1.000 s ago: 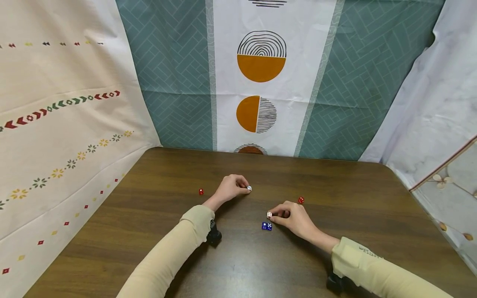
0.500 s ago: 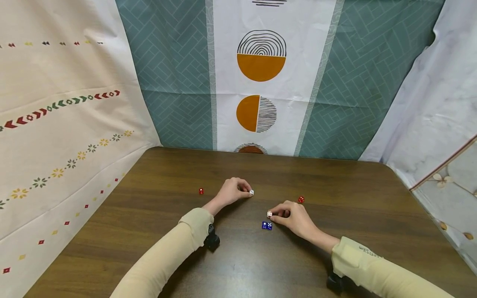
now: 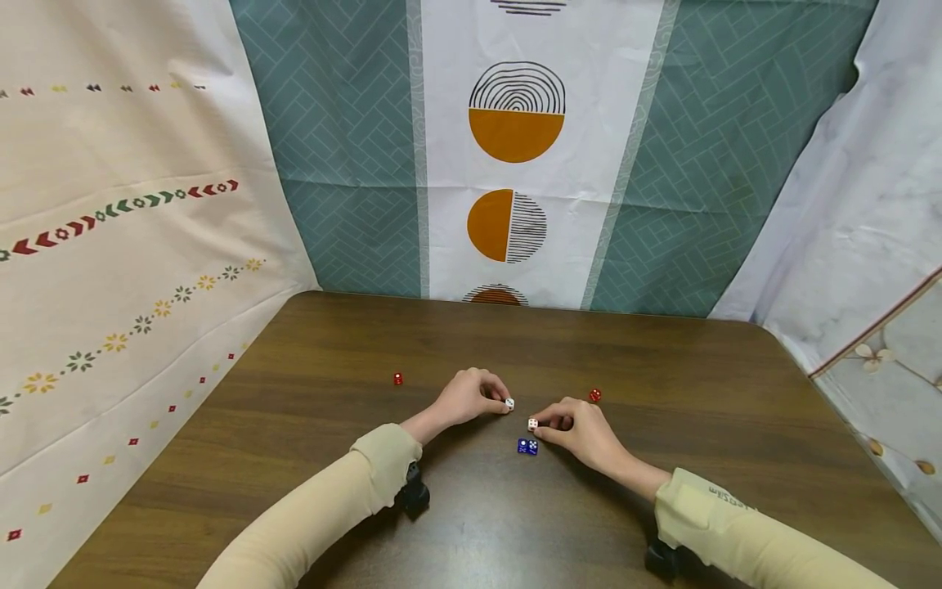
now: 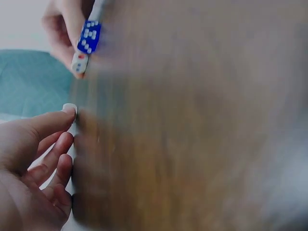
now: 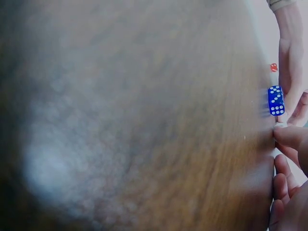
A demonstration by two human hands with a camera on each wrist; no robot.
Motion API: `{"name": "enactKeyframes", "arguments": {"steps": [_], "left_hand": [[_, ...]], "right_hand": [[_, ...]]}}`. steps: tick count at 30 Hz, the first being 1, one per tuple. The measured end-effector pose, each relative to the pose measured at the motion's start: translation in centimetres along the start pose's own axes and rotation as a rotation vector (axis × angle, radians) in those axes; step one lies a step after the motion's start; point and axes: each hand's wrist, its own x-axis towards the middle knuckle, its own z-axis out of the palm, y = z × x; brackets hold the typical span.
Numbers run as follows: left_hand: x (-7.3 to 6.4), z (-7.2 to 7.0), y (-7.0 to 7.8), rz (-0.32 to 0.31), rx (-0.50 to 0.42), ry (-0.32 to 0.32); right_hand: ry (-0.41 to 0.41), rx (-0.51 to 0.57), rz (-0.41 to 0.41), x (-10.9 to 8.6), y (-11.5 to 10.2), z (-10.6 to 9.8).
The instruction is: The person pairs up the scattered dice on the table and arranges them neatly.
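Head view: a person's left hand [image 3: 471, 396] and right hand [image 3: 581, 427] over a brown table [image 3: 662, 352], fingertips near each other.
Left grip: thumb and fingertips closed to a narrow pinch on the left white die [image 3: 509, 404].
Right grip: likewise a fingertip pinch, parted only by the width of the right white die [image 3: 533, 424].
White dice: near each other but apart, the left one farther from the person; whether either touches the wood, I cannot tell.
Blue dice [image 3: 522, 446]: two, side by side, just nearer the person than the right white die.
Red dice: one [image 3: 398, 379] well to the left of the left hand, one [image 3: 595, 395] just beyond the right hand.
Left wrist view: the left white die is hard to make out at the thumb.
Sleeves [image 3: 312, 511]: pale yellow, cuffed.
Backdrop [image 3: 353, 147]: teal and white cloth behind the table.
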Motion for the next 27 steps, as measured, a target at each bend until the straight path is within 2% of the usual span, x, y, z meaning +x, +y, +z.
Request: {"name": "enactKeyframes", "arguments": {"steps": [10, 27], "left_hand": [[-1.0, 1.0, 1.2, 0.012, 0.016, -0.032], [-1.3, 1.4, 1.6, 0.03, 0.017, -0.023]], "right_hand": [[-0.008, 0.007, 0.008, 0.0, 0.0, 0.0], [-0.007, -0.004, -0.003, 0.0, 0.0, 0.0]]}}
